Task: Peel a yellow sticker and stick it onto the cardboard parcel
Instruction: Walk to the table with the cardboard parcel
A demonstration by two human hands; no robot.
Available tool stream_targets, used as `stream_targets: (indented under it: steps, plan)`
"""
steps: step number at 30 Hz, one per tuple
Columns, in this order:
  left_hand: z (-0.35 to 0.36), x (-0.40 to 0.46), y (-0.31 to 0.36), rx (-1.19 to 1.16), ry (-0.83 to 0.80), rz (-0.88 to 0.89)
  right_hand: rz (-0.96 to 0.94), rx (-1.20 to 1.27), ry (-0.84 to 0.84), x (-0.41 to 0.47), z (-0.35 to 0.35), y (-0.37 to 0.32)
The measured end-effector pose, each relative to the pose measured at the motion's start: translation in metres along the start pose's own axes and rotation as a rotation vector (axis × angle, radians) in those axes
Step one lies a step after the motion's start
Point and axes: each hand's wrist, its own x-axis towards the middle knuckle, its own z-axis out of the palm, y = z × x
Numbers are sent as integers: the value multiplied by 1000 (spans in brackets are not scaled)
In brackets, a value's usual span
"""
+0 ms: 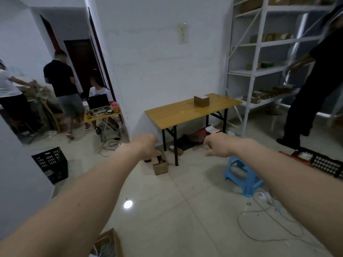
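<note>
A small cardboard parcel (201, 101) stands upright on a yellow wooden folding table (167, 114) against the white wall. A small yellow scrap, perhaps the sticker (182, 112), lies on the tabletop in front of the parcel. Both my arms stretch forward over the floor, well short of the table. My left hand (148, 145) hangs bent down at the wrist, with its fingers hidden behind it. My right hand (217, 145) holds nothing, its fingers loosely spread and curled downward.
A blue plastic stool (243, 175) stands right of the table; an open cardboard box (160, 166) sits by the table leg. Black crates (52, 164) (323, 164) flank the floor. White shelving (259, 71) and a person in black (311, 89) are on the right. Cables (259, 219) trail on the tiles.
</note>
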Motion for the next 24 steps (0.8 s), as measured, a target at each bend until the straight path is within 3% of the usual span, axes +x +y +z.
stream_targets:
  steps: [8, 24]
  plan:
    - [9, 146, 0, -38, -26, 119, 76, -12, -51, 125, -17, 44]
    - [2, 484, -10, -112, -92, 83, 23, 9, -97, 436, -72, 150]
